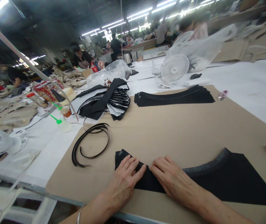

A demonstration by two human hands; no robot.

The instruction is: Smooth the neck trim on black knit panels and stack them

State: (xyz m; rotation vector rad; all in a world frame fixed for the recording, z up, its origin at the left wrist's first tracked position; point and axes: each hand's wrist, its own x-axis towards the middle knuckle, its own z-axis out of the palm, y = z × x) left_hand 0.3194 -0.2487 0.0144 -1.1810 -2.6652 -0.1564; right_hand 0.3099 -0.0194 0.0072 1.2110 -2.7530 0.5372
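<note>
A black fabric piece [235, 177] with a curved upper edge lies on the brown sheet in front of me. A shinier dark strip [207, 165] runs along part of that curve. My left hand [126, 177] rests on the piece's left end, its fingers stretched out and the thumb pointing right. Close beside it, my right hand [170, 174] has bent fingers drawn together at the upper edge of the fabric. Its thumb is hidden.
Beyond the hands lies a stack of curved black pieces [175, 97]. Black strips [77, 152] are coiled at left, near a fanned black-and-white pile [114, 99]. A white fan [175, 70] and green-capped bottles [63, 124] stand on the table. People work farther back.
</note>
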